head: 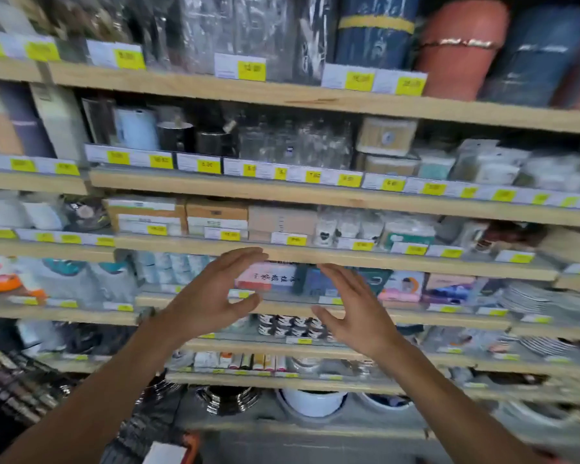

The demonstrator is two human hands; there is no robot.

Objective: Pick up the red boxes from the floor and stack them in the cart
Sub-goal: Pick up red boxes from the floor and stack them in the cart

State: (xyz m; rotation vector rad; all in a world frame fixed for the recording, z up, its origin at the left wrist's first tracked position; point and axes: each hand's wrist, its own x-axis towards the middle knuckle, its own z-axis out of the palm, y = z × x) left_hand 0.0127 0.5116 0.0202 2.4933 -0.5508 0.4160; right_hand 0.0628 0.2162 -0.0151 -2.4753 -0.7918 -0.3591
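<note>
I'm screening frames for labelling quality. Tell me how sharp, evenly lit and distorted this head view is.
Head view: motion blur smears the whole frame, so the yellow price tags are unreadable; the left hand and right hand are only slightly sharper. Lighting is even, with glare on the clear wrapped goods up top. Wide-angle distortion bends and tilts the wooden shelves.

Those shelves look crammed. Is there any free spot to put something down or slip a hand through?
Hardly any. The wooden shelves are packed right up to their price tags. The only open room shows between the left hand and the right hand, both held empty in front of the shelves, and on the grey floor at the bottom.
</note>
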